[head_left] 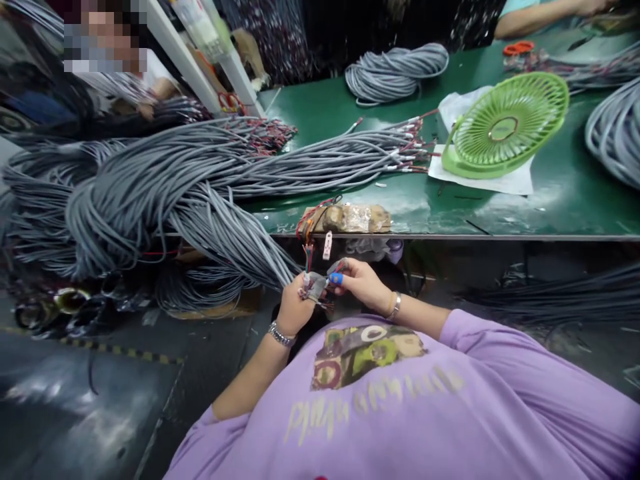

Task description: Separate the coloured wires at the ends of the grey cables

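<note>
Just below the near edge of the green bench (560,200), the left hand (294,308) closes its grip round a grey, rubbery cable end (314,285) sprouting thin red and blue wires. The right hand (364,283), one fingertip capped in blue, pinches it too. Smooth grey cables (150,180) drape the left edge.

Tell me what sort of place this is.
Probably a cable-assembly workshop. Heaps of grey cable lie over a green workbench, the left hand and right hand grip coloured wire ends in front of it, and another person's arm rests by more coils.
</note>
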Motion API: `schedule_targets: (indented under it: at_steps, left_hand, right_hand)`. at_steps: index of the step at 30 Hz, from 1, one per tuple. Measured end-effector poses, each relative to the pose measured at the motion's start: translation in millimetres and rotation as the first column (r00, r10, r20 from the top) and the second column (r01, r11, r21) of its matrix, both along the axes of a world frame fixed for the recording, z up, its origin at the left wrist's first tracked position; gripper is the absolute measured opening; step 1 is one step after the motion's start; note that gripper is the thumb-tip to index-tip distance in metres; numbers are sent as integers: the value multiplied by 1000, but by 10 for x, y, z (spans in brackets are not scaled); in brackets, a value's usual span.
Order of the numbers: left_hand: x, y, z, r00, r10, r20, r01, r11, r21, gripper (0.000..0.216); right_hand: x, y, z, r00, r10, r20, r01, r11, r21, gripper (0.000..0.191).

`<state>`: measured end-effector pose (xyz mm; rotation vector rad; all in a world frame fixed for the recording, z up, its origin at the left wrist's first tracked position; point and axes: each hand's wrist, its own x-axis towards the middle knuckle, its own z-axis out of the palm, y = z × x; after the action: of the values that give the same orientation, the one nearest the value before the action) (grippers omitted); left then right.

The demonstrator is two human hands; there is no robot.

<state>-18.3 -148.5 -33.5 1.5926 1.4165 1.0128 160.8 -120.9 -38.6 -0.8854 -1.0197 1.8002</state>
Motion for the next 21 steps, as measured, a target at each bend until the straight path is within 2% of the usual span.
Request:
schedule_targets:
  at_steps: [2, 4, 6, 8, 9, 11, 14, 16, 18, 21]
  left_hand:
    - [-30, 2, 20, 998, -66, -18, 66, 998, -16, 17]
    - [-54, 14, 69, 981, -183, -70, 183, 983, -15, 18]
    - [-52, 35, 131, 940, -321, -115, 319, 947, -37, 18]
    - [-18, 57, 183, 911, -401, -93, 394, 915, -85, 18]
    - [8, 67, 199, 916, -397, -65, 389, 916, -100, 18]
    - [68, 77, 210, 957, -290, -5, 289, 953, -87, 18]
    - [132, 69, 201, 994, -74, 82, 77, 997, -24, 21]
    - [135, 53, 191, 990, -8, 141, 10, 1000, -13, 23]
    - [110, 35, 176, 984, -15, 179, 23, 999, -44, 24]
    - [56, 20, 139, 982, -124, 143, 138, 986, -92, 21]
  right_hand:
    - [6, -9, 10, 999, -31, -16, 30, 999, -44, 42]
    - [17, -7, 32, 1000, -4, -7, 4, 997, -80, 42]
    - [26, 28, 77, 996, 82, 34, -78, 993, -90, 43]
    - [27, 99, 141, 981, 168, 98, -163, 985, -52, 43]
    - [22, 139, 173, 973, 192, 131, -191, 981, -21, 43]
    - [2, 202, 226, 966, 186, 178, -196, 980, 43, 41]
    - [-34, 191, 242, 980, 105, 168, -122, 988, 94, 38]
    - [-42, 120, 212, 989, 70, 130, -84, 991, 104, 36]
    - [-30, 43, 170, 992, 50, 112, -63, 992, 112, 35]
    - [13, -9, 134, 989, 22, 146, -44, 988, 149, 33]
